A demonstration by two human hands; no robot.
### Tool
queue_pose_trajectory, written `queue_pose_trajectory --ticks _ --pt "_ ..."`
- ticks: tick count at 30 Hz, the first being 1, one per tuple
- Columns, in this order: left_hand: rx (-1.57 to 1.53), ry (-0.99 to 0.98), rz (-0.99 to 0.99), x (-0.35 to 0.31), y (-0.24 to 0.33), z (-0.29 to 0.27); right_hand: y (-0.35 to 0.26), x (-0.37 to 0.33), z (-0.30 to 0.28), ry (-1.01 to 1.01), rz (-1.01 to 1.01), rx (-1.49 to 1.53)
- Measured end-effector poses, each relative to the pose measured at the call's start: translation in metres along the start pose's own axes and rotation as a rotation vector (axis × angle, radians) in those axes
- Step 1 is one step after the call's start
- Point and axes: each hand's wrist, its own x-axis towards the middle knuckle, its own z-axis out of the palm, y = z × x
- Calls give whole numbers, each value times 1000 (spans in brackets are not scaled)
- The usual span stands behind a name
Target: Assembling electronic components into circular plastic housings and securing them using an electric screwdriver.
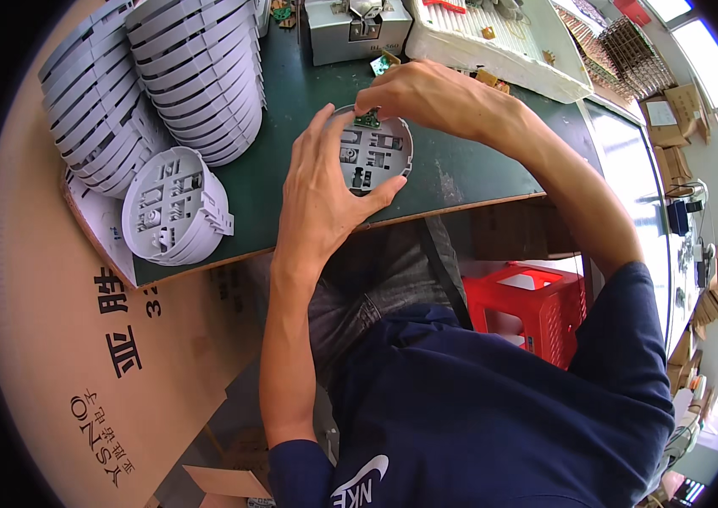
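A round light-grey plastic housing point(389, 161) with moulded compartments lies face up on the green worktop, near its front edge. My left hand point(318, 190) is curved around the housing's left side, with the thumb at its near rim and the fingers toward the far rim. Inside the far part of the housing sits a small green circuit board point(367, 119). Fingertips of my right hand point(410, 95) are closed at this board, reaching in from the far right. Part of the board and the housing's left rim are hidden by my fingers.
Tall stacks of grey housings point(198, 80) stand at the left, with a shorter stack point(168, 207) nearer. Behind are a silver metal box point(355, 42) and a white tray point(537, 63) of parts. Another green board point(383, 63) lies beyond my right hand. A red stool point(528, 309) stands below.
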Motion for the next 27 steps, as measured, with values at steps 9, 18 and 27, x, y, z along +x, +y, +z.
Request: queue_pose_trajectory --ticks 9,18,27 --pt "101 -17 16 1 6 0 14 -20 33 307 -86 184" --pt "98 -40 7 0 8 0 -4 -27 28 226 71 166" --pt "179 -15 32 2 11 3 -28 -43 27 176 85 -139"
